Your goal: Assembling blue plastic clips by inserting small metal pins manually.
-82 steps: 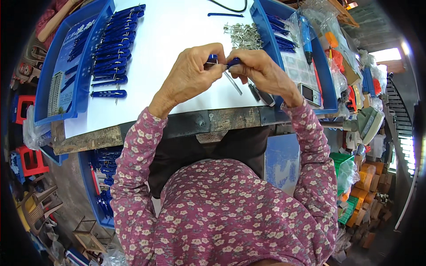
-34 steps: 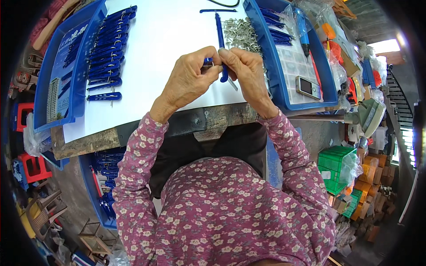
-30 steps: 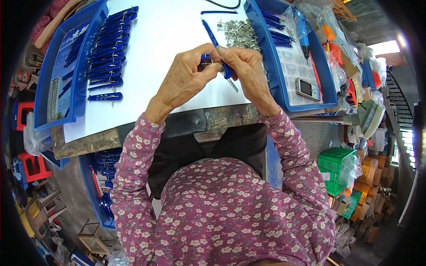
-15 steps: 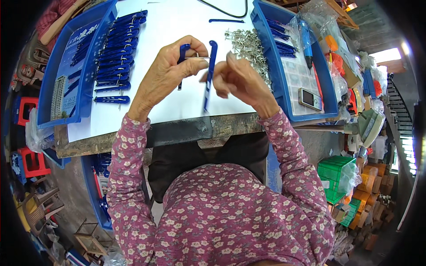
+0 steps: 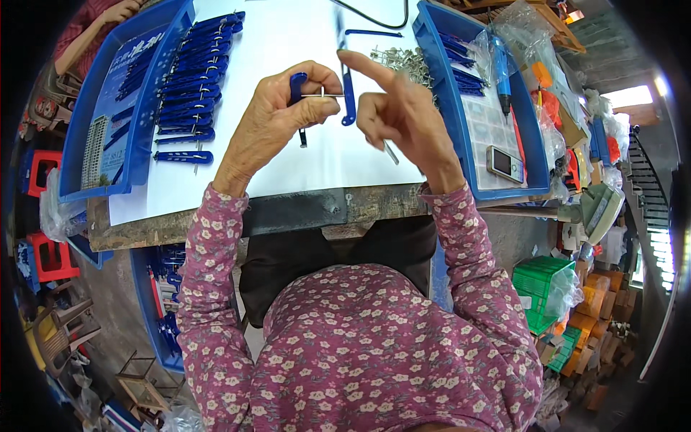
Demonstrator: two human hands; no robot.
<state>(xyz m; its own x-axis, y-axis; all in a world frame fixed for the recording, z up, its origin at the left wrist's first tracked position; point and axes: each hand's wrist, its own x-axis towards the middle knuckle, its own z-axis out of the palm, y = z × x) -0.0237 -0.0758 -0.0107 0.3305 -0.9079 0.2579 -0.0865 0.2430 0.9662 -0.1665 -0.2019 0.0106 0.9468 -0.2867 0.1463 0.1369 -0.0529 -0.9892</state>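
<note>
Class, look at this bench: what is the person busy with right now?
A person at a white-topped workbench pinches a blue plastic piece with a thin metal pin in the left hand. The right hand, forefinger out, is at a second blue strip. Finished blue pieces fill the left tray; metal pins lie ahead.

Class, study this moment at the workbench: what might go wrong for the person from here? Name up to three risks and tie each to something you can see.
1. The left hand pinches a blue plastic piece and a thin metal pin between its fingertips; the pin could slip.
2. The right hand is spread open beside another blue piece, which may drop onto the white tabletop.
3. The loose pile of metal parts could scatter if knocked.
</note>
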